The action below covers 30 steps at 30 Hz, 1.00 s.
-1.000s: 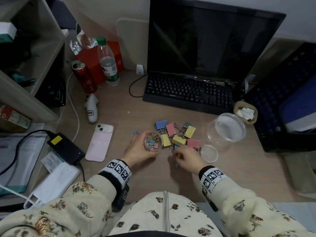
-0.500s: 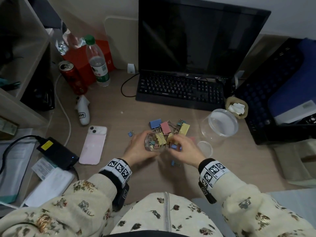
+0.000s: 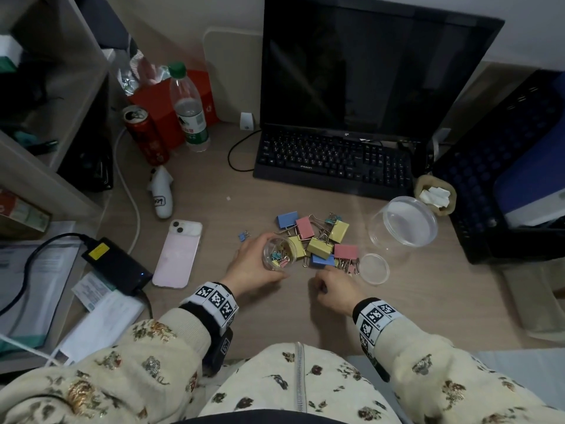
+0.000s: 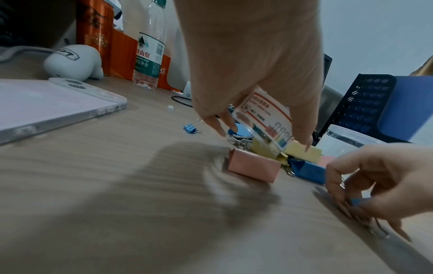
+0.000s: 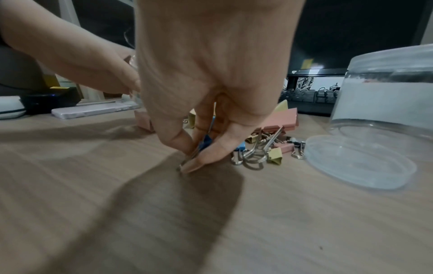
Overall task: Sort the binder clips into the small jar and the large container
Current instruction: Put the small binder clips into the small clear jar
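The right hand (image 5: 211, 74) pinches a small blue clip (image 5: 206, 140) on the desk, near the clip pile (image 3: 318, 240). The left hand (image 3: 253, 264) grips the small jar (image 3: 279, 252) holding small clips. Beyond the pile, the large container (image 3: 403, 221) stands open.

Bare wooden desk (image 3: 275, 313) lay open on the wrist side of both sets of fingers. Beyond the fingertips, the heap of coloured binder clips (image 3: 318, 240) blocked passage; right of the right fingers, a clear round lid (image 3: 373, 268) and large clear plastic container (image 3: 403, 221) crowded close.
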### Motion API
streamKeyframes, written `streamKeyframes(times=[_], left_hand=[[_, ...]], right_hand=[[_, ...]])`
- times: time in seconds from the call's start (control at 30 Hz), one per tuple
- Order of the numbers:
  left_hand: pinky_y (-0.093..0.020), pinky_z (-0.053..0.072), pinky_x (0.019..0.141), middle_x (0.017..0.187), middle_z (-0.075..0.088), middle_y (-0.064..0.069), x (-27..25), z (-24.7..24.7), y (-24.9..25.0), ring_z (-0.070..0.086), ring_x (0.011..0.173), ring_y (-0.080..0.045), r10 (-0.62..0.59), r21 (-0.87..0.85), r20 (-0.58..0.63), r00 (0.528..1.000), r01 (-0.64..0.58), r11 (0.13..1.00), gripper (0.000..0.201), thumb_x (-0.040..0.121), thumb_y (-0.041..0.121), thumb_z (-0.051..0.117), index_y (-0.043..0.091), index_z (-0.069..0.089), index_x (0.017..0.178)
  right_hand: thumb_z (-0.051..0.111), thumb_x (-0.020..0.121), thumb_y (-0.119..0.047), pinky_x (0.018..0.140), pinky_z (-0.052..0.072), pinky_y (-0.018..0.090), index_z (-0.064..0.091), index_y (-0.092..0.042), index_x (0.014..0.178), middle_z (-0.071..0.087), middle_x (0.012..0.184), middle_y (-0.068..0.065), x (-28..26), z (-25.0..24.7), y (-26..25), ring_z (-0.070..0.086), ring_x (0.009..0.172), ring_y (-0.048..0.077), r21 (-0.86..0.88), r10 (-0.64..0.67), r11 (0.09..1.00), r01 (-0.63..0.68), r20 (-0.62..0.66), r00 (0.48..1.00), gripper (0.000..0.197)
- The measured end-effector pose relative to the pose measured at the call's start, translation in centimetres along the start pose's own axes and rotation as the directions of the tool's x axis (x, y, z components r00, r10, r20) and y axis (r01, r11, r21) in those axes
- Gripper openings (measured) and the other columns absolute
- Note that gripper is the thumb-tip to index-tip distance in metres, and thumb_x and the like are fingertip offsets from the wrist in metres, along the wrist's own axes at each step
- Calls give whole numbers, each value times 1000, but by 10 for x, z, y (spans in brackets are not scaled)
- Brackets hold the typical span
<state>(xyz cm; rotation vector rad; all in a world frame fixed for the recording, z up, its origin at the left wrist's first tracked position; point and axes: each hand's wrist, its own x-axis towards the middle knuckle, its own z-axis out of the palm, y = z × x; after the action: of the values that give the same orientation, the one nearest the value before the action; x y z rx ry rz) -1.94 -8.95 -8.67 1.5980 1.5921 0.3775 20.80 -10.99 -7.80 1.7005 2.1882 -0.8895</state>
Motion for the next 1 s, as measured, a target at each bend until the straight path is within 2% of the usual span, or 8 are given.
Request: streamKeyframes(times=[0.1,0.17,0.27,0.33,0.5,0.63,0.8,1.0], left_hand=[[-46,38,106,137,50,6,-1,1,-2,41,127,-19,-2,6,9,1000,2,1000,91,57,51,86,36,41,134],[-47,39,105,136,50,7,0,2,-5,41,127,-19,-4,4,14,1000,4,1000,91,55,54,85,38,41,133],[-46,40,104,133,51,8,0,3,-4,40,126,-19,-9,4,18,1000,9,1000,91,52,59,83,40,41,131],[-45,40,103,130,53,8,1,3,-1,41,125,-20,-4,-2,15,1000,4,1000,90,51,59,82,39,43,129],[-41,45,99,124,58,8,3,-6,1,49,120,-20,-24,-34,-35,999,23,999,88,47,63,79,39,46,126],[-42,45,101,125,55,3,7,-24,-5,50,118,-20,-114,-88,-133,985,102,991,88,49,60,81,41,44,127],[-41,42,105,131,55,1,18,-52,-11,47,124,-20,-163,-127,-278,947,132,983,86,60,50,86,29,46,133],[-35,41,102,129,55,-1,25,-62,-19,44,123,-19,-183,-132,-270,945,152,980,83,65,41,87,23,46,136]], right_hand=[[57,82,-8,77,47,32,63,-12,93,58,100,5,2,-12,-2,57,92,23,76,-12,997,17,-62,998,13],[59,82,-6,71,43,25,65,-14,89,58,92,1,4,-26,-9,58,85,19,170,-69,980,105,-206,976,12],[65,85,-4,69,42,9,65,-11,90,56,89,-3,5,-49,-31,54,77,4,320,-109,901,294,-488,866,8],[68,84,-5,70,45,9,66,-9,92,59,90,-3,7,-57,-46,57,77,3,369,-136,835,408,-580,803,9],[59,87,-34,79,53,30,66,-22,107,68,100,-11,18,-50,-53,63,90,6,350,-223,844,406,-459,860,24],[60,89,-18,82,52,40,64,-18,107,65,102,-5,30,-44,-45,60,92,13,286,-194,877,386,-524,829,18],[59,87,-22,84,50,38,61,-21,115,60,113,-4,43,-34,-44,57,101,15,67,-318,937,342,-236,918,29],[56,89,-43,80,51,35,58,-27,121,53,120,-8,58,-24,-54,55,103,14,-71,-431,900,429,-15,902,36]])
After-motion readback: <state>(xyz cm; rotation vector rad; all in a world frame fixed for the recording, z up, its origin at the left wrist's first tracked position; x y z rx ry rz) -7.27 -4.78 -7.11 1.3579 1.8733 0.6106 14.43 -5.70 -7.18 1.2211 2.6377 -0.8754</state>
